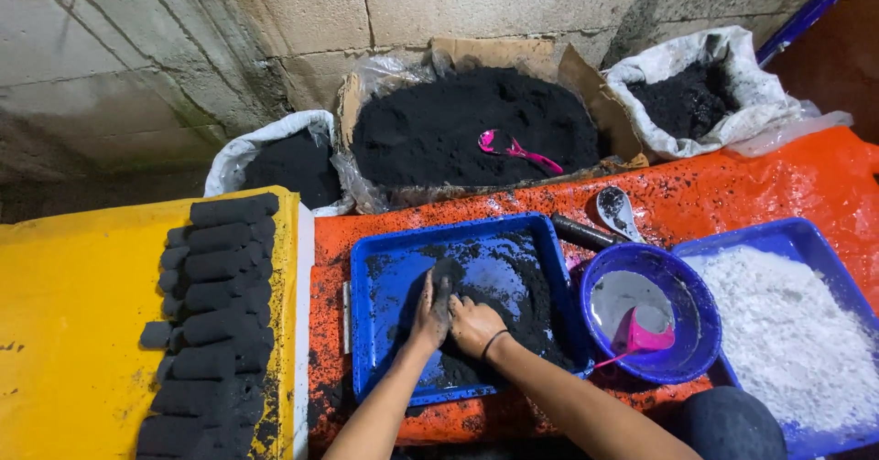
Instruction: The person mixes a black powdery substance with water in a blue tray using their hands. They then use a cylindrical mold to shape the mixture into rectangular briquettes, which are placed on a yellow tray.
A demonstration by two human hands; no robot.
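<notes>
Item: black charcoal paste, lying in the blue square tray on the orange surface. Left hand and right hand, fingers pressed together, cup a lump: shaping stage, judged. Next move calls for firm, even rolling to match the finished black logs on the yellow board.

Left of the grip black pressed logs lie on a yellow board; right stand a blue bowl with pink scoop, white powder tray; beyond, sacks of black powder.

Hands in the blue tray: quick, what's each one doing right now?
Left hand: curled around a black lump, pressing it.
Right hand: cupped against the same lump in the blue tray; grip cannot be told.
</notes>
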